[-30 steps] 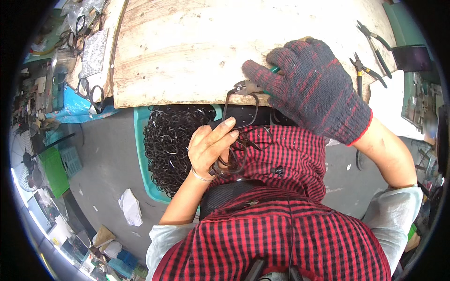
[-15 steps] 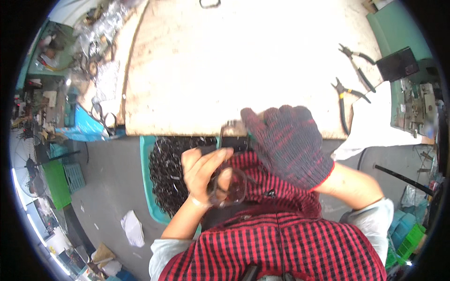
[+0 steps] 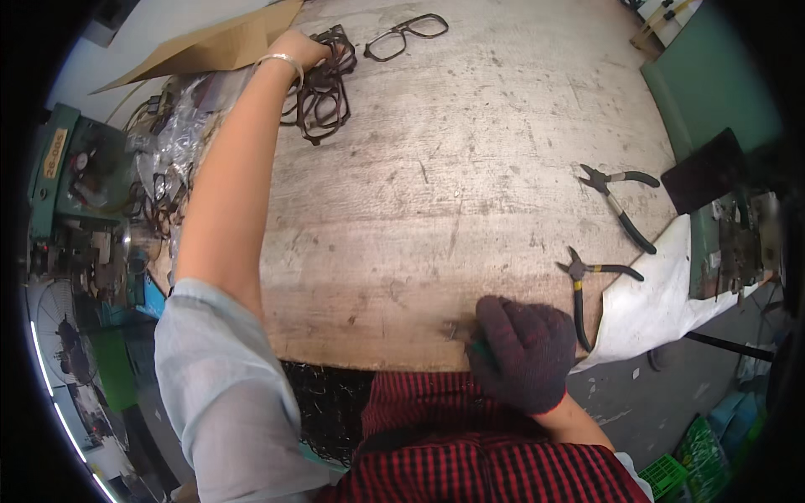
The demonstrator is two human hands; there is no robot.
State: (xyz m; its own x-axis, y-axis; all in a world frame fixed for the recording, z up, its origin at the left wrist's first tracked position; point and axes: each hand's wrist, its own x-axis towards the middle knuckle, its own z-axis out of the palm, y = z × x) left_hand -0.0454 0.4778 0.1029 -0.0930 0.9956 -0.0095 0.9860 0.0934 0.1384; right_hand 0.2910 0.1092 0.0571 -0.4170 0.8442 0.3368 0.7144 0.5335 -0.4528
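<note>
My left hand [image 3: 299,50] reaches to the far left of the table, its fingers closed at a dark eyeglass frame [image 3: 337,42] on top of a small heap; the fingertips are partly hidden. More dark eyeglass frames [image 3: 323,113] lie below it in the heap, tangled together. Just right of the heap, one brown eyeglass frame [image 3: 406,33] lies by itself. My right hand [image 3: 524,352], in a dark knitted glove, is closed by the table's front edge around a green-handled tool, apparently pliers [image 3: 478,345], whose metal tip is blurred.
Two cutting pliers [image 3: 620,205] [image 3: 580,281] lie spread on the wooden table [image 3: 419,218] at the right, near a white cloth [image 3: 646,302] and a dark flat box [image 3: 704,172]. Brown cardboard [image 3: 210,46] and clear plastic bags [image 3: 184,126] are at the left. Black scraps [image 3: 335,411] fill a bin below the edge.
My left hand has gone from above my lap, where it held an eyeglass frame, to the heap at the far left. My right hand stays near the table edge; the view has shifted.
</note>
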